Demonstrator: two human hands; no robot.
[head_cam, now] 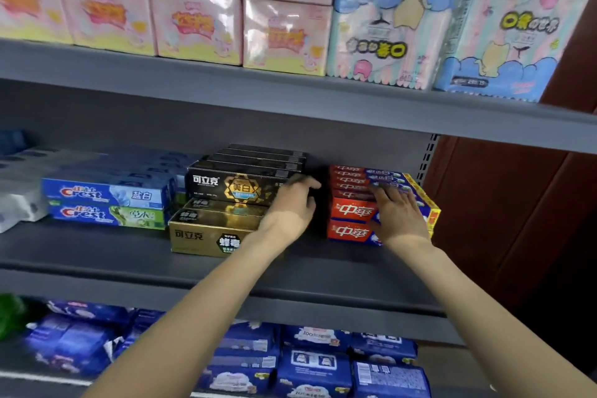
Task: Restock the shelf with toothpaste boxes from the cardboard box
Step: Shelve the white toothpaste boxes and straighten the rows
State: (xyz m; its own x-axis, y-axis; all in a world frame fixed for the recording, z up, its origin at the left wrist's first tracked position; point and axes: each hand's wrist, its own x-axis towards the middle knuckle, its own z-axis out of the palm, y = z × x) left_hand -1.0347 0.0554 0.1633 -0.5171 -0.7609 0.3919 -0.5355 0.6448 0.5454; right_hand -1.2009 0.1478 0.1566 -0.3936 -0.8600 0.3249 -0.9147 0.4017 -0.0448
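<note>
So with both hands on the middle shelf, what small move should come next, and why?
Probably push the black toothpaste boxes toward the red toothpaste boxes. The left hand rests at the black stack's right end, the right hand lies flat on the red stack, and a dark gap separates them.

Shelf (97,255): dark grey. Crest boxes (106,203), toward its left end: blue above, blue and green below, red and white lettering. Black boxes (232,186): gold hexagon motif, white characters. Gold boxes (206,233) beneath: black hexagon, dark characters. Red boxes (352,220), right end: white characters, blue and yellow ends. Upper shelf: pink-and-yellow packs (193,22); pale blue packs (387,22) with cartoon cats. Lower shelf: navy packs (313,362).
</note>
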